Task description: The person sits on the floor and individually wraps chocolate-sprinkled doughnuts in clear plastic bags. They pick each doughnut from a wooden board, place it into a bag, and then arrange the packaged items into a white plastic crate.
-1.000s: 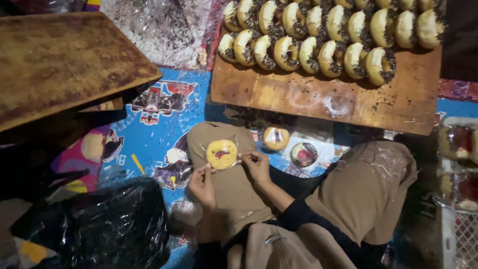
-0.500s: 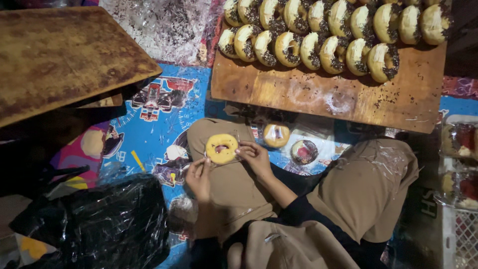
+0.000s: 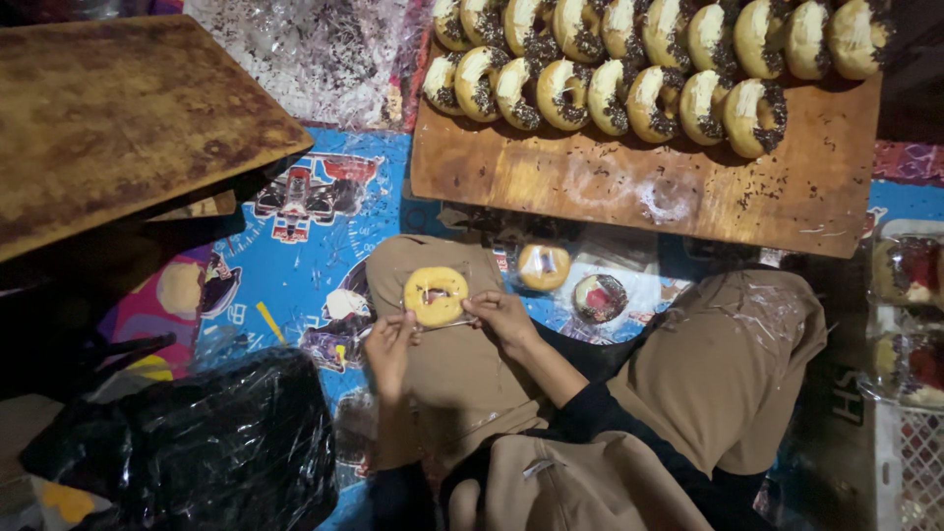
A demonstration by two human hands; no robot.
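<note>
Yellow doughnut [image 3: 436, 295] unmoved on knee, both hands' fingers [image 3: 479, 307] still pinching its wrap

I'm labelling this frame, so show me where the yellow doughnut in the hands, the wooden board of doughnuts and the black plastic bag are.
yellow doughnut [image 3: 436, 295], head view, on its glazed ring.
wooden board [image 3: 629, 197], head view, on its bare front part.
black plastic bag [image 3: 211, 442], head view, on its crinkled top.

Two small round treats in clear wrappers [image 3: 572, 285] lie on the blue mat, with clear boxes [image 3: 907, 315] at the right edge.
</note>
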